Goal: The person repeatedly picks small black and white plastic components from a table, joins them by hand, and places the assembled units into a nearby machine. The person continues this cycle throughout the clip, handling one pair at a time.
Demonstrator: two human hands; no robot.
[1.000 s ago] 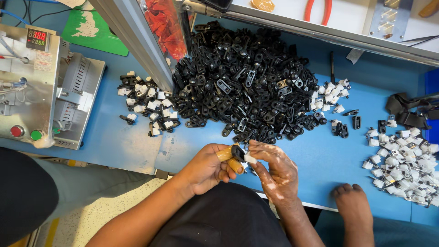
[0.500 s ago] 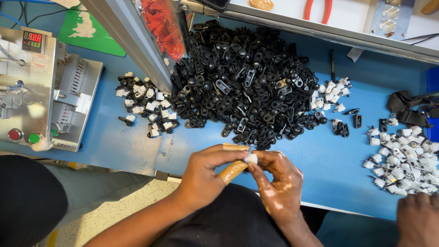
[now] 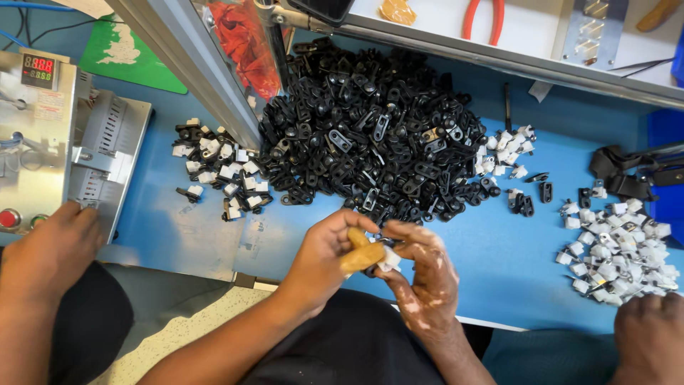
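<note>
Blue table (image 3: 499,257): black clip pile (image 3: 370,135) beyond both hands.

A small rectangular display (image 3: 38,68) with red and green lit digits sits far left, on top of the grey metal machine (image 3: 43,142). Below it, a pale label (image 3: 50,107) with red marks is stuck to the machine's face.

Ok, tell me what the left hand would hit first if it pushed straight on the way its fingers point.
The left hand points right, at the small white part pinched between both hands; just behind that is the right hand, already touching it. Depth is hard to judge here.
</note>
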